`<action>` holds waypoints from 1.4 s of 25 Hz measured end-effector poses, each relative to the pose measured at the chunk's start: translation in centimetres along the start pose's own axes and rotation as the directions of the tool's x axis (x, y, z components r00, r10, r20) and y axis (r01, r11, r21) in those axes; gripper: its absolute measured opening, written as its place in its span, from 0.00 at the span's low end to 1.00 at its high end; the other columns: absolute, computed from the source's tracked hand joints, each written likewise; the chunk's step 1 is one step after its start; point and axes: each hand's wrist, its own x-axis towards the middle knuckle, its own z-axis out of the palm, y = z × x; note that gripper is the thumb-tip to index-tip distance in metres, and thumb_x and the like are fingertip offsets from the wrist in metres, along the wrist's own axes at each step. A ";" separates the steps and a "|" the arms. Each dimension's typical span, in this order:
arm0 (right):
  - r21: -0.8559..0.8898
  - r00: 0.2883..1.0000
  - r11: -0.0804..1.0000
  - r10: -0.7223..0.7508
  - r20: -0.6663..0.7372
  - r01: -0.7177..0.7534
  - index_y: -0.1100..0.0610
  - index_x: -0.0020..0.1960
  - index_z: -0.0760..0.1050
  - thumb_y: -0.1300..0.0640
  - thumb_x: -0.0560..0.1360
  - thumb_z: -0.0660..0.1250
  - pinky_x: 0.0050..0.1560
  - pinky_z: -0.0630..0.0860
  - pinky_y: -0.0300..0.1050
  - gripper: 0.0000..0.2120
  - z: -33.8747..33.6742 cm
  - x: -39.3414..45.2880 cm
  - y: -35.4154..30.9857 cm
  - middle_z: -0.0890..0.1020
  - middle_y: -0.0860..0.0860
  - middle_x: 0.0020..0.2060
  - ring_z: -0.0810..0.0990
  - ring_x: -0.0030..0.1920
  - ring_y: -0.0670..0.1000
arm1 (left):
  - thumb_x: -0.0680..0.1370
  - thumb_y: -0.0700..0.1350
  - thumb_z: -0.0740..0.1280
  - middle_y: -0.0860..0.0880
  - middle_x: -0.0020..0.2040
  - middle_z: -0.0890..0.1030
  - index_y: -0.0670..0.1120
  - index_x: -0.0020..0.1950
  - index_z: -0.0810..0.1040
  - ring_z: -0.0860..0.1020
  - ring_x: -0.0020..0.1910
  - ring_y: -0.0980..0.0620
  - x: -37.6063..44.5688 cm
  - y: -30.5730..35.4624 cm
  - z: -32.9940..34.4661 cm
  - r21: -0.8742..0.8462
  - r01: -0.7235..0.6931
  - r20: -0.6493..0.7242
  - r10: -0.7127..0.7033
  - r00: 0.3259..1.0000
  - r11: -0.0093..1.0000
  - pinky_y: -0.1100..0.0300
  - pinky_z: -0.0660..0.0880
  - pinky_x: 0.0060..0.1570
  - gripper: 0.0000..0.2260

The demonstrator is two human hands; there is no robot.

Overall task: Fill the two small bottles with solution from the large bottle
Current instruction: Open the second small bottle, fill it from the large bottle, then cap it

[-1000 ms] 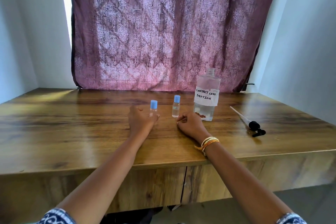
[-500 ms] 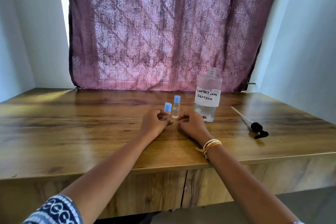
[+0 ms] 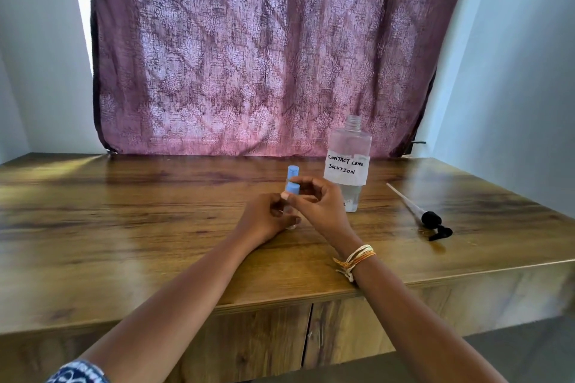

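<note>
Head view showed the left hand wrapped around the near small bottle on the table, the right hand pinching its blue cap. Twisting carelessly could knock the second small bottle just behind. Farther right stood the large bottle, uncapped, hand-labelled "CONTACT LENS SOLUTION".

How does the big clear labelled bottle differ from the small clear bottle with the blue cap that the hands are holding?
The big clear labelled bottle stands uncapped, its neck open; the small clear blue-capped bottle is capped. The big one stands free on the wooden table; the small one is gripped by the left hand, with the right hand pinching its cap. Only the big one bears a handwritten label. Both are upright.
</note>
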 end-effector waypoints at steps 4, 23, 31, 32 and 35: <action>-0.030 0.999 0.999 -0.024 -0.022 0.023 0.59 0.50 0.81 0.60 0.66 0.79 0.46 0.82 0.41 0.14 -0.4 0.0 -0.1 0.85 0.51 0.42 0.85 0.43 0.48 | 0.68 0.46 0.77 0.49 0.43 0.85 0.46 0.53 0.83 0.82 0.42 0.52 -0.2 0.2 0.0 0.012 -0.016 -0.004 0.016 1.000 1.000 0.63 0.76 0.39 0.15; 0.133 0.987 0.989 0.042 0.153 -0.063 0.64 0.53 0.81 0.70 0.69 0.74 0.50 0.81 0.40 0.13 -1.3 0.2 -0.6 0.85 0.62 0.48 0.85 0.45 0.47 | 0.69 0.46 0.76 0.52 0.40 0.85 0.46 0.46 0.86 0.82 0.40 0.58 -1.1 0.8 0.3 -0.004 -0.045 -0.041 0.044 0.998 0.999 0.67 0.75 0.39 0.08; 0.106 0.995 0.993 0.035 0.095 -0.045 0.62 0.59 0.77 0.67 0.67 0.77 0.49 0.81 0.40 0.21 -0.7 0.0 -0.6 0.83 0.55 0.50 0.83 0.50 0.51 | 0.68 0.51 0.76 0.50 0.34 0.85 0.47 0.42 0.85 0.82 0.33 0.54 -0.9 0.4 0.7 0.017 -0.025 -0.074 0.026 0.997 1.000 0.56 0.75 0.34 0.09; 0.121 0.997 0.991 0.043 0.058 -0.050 0.62 0.58 0.77 0.66 0.66 0.77 0.47 0.81 0.39 0.21 -0.7 0.0 -0.7 0.83 0.55 0.47 0.83 0.47 0.49 | 0.68 0.51 0.76 0.50 0.35 0.85 0.47 0.43 0.85 0.82 0.34 0.55 -0.9 0.4 0.7 0.008 -0.027 -0.067 0.027 0.997 1.000 0.57 0.75 0.35 0.09; 0.154 0.998 0.987 0.051 0.020 -0.054 0.63 0.57 0.76 0.68 0.68 0.75 0.43 0.80 0.38 0.18 -1.0 0.1 -0.8 0.83 0.58 0.45 0.84 0.42 0.46 | 0.68 0.50 0.77 0.52 0.37 0.84 0.47 0.47 0.85 0.82 0.36 0.59 -1.1 0.7 0.5 -0.020 -0.010 -0.058 0.009 0.998 1.000 0.64 0.74 0.36 0.11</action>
